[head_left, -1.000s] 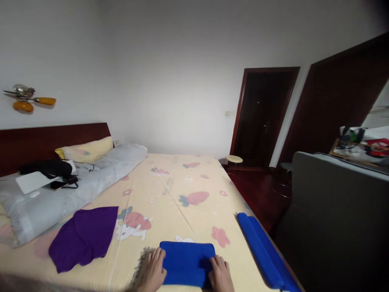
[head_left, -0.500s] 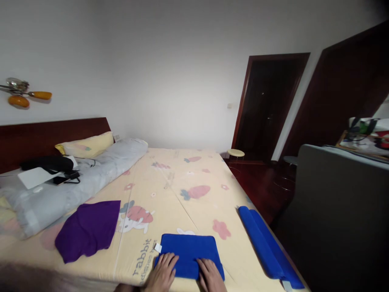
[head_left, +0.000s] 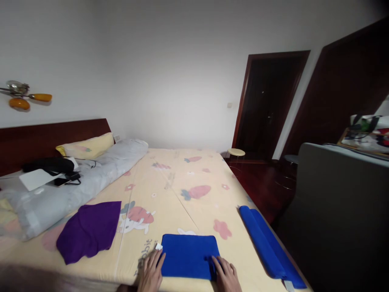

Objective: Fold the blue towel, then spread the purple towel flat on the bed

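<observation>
A folded blue cloth (head_left: 187,257) lies flat on the bed near the front edge, with a small white tag at its left side. My left hand (head_left: 151,271) rests at the cloth's left edge, fingers stretched out beside the tag. On the other side, my right hand (head_left: 226,273) touches the right edge with its fingers extended, and the cloth puckers slightly by the fingertips. To the left lies a crumpled purple cloth (head_left: 89,231). Two rolled or folded blue cloths (head_left: 267,247) lie lengthwise along the bed's right edge, a pale tag at their near end.
The bed (head_left: 173,207) has a yellow sheet with carrot and rabbit prints. A grey rolled quilt (head_left: 103,174) bears a white sheet-like item, a phone and a black bag. A round stool (head_left: 236,152) stands beyond the bed; a dark grey panel (head_left: 337,219) rises at right.
My hands have moved apart, from on top of the blue cloth outward to its left and right edges. The cloth's right side has drawn in slightly.
</observation>
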{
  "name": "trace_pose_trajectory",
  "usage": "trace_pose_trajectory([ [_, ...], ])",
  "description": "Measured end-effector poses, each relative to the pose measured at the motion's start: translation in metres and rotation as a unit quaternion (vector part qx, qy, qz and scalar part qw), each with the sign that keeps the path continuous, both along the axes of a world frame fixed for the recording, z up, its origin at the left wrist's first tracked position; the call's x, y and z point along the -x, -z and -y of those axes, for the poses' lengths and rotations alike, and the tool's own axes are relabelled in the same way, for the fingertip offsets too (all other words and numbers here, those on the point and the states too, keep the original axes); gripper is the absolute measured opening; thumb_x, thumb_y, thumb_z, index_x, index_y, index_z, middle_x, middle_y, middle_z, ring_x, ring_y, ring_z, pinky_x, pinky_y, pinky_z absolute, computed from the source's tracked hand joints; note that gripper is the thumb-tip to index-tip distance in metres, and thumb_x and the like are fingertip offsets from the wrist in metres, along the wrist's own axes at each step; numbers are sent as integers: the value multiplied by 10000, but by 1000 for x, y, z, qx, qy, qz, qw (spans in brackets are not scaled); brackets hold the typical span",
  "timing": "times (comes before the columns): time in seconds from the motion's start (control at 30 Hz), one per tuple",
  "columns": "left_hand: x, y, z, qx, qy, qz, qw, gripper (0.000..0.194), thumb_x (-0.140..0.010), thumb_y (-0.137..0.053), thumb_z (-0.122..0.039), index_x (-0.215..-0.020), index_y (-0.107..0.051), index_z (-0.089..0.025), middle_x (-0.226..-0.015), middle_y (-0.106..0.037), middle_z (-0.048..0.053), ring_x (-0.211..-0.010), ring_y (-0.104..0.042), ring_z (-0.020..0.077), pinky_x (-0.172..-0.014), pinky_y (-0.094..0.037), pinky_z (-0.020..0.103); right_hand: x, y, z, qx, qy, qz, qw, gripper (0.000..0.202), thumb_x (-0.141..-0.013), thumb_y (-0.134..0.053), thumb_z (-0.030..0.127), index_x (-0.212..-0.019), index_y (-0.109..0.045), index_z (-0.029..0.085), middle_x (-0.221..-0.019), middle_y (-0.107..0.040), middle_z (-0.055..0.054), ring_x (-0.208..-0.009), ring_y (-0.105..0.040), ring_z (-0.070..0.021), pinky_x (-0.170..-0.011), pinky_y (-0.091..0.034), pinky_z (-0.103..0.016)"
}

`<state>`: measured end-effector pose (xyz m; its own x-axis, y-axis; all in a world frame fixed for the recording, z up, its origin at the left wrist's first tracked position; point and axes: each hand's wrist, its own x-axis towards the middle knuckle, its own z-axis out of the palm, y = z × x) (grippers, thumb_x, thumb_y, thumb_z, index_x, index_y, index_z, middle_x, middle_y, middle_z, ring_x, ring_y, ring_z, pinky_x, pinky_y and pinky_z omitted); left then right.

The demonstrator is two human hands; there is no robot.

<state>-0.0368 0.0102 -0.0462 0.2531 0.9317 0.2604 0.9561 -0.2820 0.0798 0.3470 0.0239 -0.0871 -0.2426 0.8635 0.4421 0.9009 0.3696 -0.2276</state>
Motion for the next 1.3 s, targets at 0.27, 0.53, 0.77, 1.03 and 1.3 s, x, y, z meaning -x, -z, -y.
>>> trace_pose_trajectory([
  [0.27,-11,20,6,-39,46,-25,998,774,-715,-377,-5,-1408,-371,-349,-1399,-539,-52,-1232,-542,165,-1035,-448,278,-4,-1,8,54,-51,0,997,636,-770,-480,165,-1366,-414,377,-1282,-635,-21,-1142,-584,-252,-959,-428,-421],
  [0.53,2,0,7,-25,86,2,996,861,-695,-422,-10,-1449,-239,-383,-1444,-485,-58,-1270,-501,155,-1055,-393,303,-21,-19,19,154,-13,-26,988,603,-828,-450,319,-1418,-330,343,-1424,-506,-51,-1277,-470,-265,-1025,-365,-456],
  [0.77,-4,-29,-10,90,44,90,991,605,-712,-452,-52,-1216,-571,-365,-1227,-665,-46,-1138,-573,170,-1038,-415,337,-8,-53,6,158,1,-73,985,307,-824,-476,382,-1078,-628,300,-1144,-658,-51,-1087,-568,-238,-945,-392,-415],
  [1.03,-12,-46,-27,153,-101,132,974,426,-754,-437,-115,-1108,-625,-257,-1168,-680,9,-1131,-578,154,-1006,-407,290,-6,-57,-17,184,67,-149,969,306,-871,-373,358,-1044,-596,241,-947,-698,-52,-912,-624,-217,-854,-428,-384],
  [1.3,-107,-31,-37,108,-15,54,993,642,-792,-320,-74,-1385,-418,-299,-1461,-472,28,-1354,-396,211,-1139,-301,424,83,-43,-30,-32,-40,-64,997,439,-740,-544,193,-1174,-571,252,-1155,-667,-77,-1027,-612,-248,-897,-483,-389],
])
